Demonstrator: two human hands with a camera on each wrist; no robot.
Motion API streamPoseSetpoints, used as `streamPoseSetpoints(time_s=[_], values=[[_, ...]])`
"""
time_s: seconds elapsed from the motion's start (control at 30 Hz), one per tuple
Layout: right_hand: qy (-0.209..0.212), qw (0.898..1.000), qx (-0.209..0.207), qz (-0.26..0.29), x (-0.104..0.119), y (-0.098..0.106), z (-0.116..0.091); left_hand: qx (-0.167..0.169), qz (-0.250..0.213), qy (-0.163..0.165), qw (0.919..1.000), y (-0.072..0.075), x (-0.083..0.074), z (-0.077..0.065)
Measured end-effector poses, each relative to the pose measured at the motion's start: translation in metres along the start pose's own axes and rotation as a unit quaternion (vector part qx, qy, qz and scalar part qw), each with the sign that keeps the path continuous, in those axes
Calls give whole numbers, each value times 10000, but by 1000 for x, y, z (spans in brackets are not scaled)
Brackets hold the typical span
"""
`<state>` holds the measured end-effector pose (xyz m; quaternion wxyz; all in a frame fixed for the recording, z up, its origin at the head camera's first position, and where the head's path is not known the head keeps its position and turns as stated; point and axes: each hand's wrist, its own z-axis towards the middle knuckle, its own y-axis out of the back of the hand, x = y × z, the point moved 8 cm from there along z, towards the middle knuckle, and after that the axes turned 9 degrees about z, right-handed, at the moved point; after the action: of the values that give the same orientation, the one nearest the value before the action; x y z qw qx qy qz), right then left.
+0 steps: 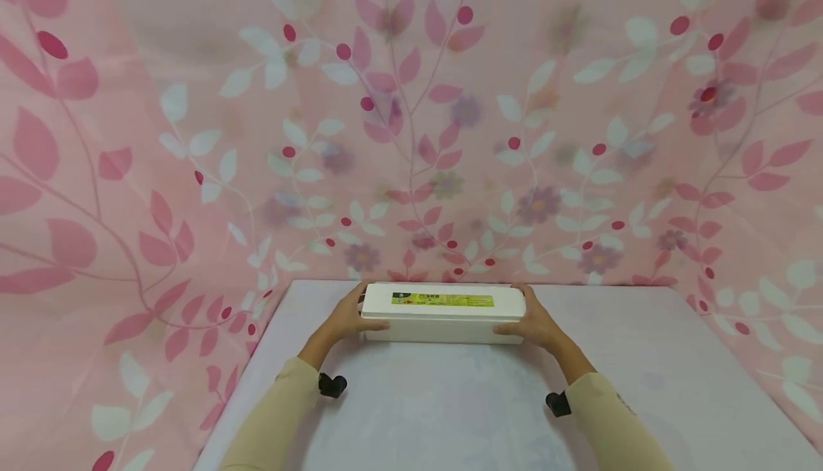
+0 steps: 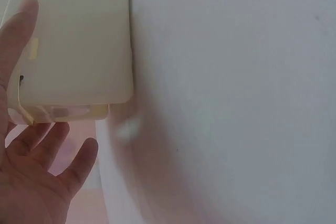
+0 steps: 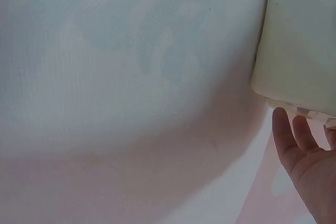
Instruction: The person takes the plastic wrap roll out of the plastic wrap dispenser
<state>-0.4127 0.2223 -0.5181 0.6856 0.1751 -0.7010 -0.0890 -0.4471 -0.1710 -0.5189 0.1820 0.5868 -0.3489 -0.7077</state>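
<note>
A long white plastic box (image 1: 444, 331) with a lid stands at the far edge of the table; a yellow-green label (image 1: 444, 300) runs along its top. My left hand (image 1: 346, 319) grips its left end, thumb on the front face and fingers round the end. At the opposite end my right hand (image 1: 537, 322) grips it the same way. In the left wrist view, the left thumb (image 2: 20, 30) lies against the box, while the other fingers bend beside its end. The right wrist view has the right fingers (image 3: 283, 135) at the box's other end; the right thumb is hidden there.
A pale cloth covers the table (image 1: 444, 407). Pink leaf-patterned curtain (image 1: 411, 135) hangs behind and along both sides, close to the table's far edge. Black wrist mounts (image 1: 332, 385) stick out inward from both sleeves.
</note>
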Motion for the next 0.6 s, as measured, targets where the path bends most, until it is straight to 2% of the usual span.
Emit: streamPoseSetpoints(time_s=[0.2,0.47,0.6], values=[[-46,9996,-24,-264,-5,0,-1,-168,35,-134,9998,0,-2,-1],[111,9999,64,-51,-5,2,0,-212,-12,-180,9996,-4,-3,1],[126,9998,117,109,-3,0,0,-283,-48,-102,9995,-2,-2,-1]])
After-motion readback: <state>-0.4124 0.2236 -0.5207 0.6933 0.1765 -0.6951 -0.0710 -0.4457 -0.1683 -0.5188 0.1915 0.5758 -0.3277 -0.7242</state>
